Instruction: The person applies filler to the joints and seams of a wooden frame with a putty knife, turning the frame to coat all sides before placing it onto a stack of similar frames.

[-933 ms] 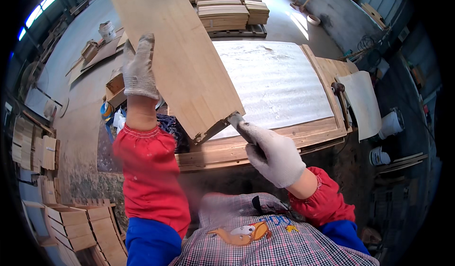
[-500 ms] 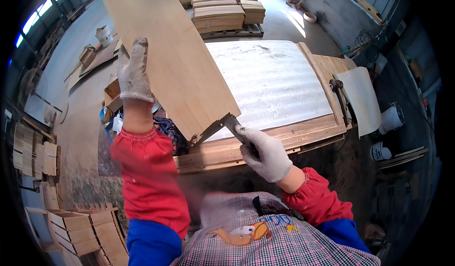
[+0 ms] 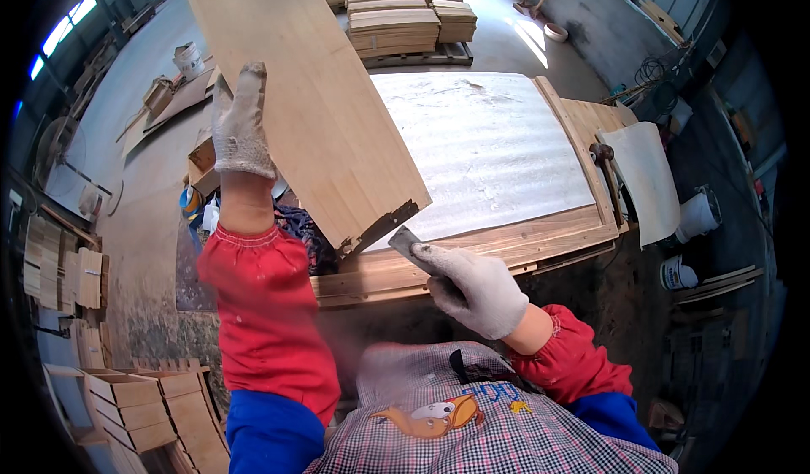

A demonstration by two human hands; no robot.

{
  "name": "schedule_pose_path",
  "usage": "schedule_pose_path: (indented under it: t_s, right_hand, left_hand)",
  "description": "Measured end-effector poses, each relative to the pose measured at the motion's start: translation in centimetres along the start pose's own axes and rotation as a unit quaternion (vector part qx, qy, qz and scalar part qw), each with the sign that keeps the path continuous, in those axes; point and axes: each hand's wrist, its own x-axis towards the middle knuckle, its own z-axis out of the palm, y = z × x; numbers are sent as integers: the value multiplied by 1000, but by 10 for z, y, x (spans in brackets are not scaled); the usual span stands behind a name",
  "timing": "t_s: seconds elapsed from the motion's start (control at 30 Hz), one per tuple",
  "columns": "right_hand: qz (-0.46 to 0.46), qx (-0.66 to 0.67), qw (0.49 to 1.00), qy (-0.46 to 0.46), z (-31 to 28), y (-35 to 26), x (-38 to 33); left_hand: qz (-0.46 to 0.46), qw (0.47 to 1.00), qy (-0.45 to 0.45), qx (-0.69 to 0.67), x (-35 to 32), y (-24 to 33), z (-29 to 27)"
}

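A long pale wooden board (image 3: pixel 312 102) is held up at a tilt over the workbench. My gloved left hand (image 3: pixel 242 124) grips its left edge, the thumb lying along the near face and the other fingers hidden behind. Dark, rough filler (image 3: pixel 384 224) covers the board's lower end. In my gloved right hand (image 3: pixel 481 288) is a putty knife (image 3: pixel 408 243), its blade pointing up and left. A small gap separates that blade from the board's lower right corner.
A white foam sheet (image 3: pixel 481 153) covers the wood-framed bench (image 3: pixel 464 259). At its right side lies a hammer (image 3: pixel 604 160). Stacked boards (image 3: pixel 395 28) stand on a pallet beyond, wooden boxes (image 3: pixel 139 406) at lower left, and white buckets (image 3: pixel 697 212) at right.
The putty knife has come away from the board's lower end, moving slightly down with my right hand. The board and my left hand have barely shifted.
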Motion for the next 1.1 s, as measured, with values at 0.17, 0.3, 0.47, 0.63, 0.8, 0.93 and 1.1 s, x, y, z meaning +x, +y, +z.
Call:
schedule_pose_path:
  t_s: [0.17,0.3,0.47,0.63,0.8,0.93,1.1]
  right_hand:
    - [-39,-164,974,-153,-36,-12,36]
    - [-24,-205,967,-149,-74,-3,49]
    - [16,-220,967,-128,-99,10,39]
    - [11,-158,982,-106,-60,-13,21]
    - [-19,-165,982,-91,-46,-3,23]
    - [56,-240,963,-112,-77,4,25]
    - [48,-102,993,-26,-63,2,13]
  left_hand:
    - [-5,1000,0,-11,-3,0,3]
    - [-32,999,12,-3,-1,-3,-1]
    - [-16,1000,7,-1,-4,0,-4]
    - [-9,1000,-2,7,3,-4,-10]
    - [-21,1000,2,18,6,-1,-11]
    - [-5,1000,7,5,-1,-2,-4]
    - [2,1000,6,25,6,-6,-11]
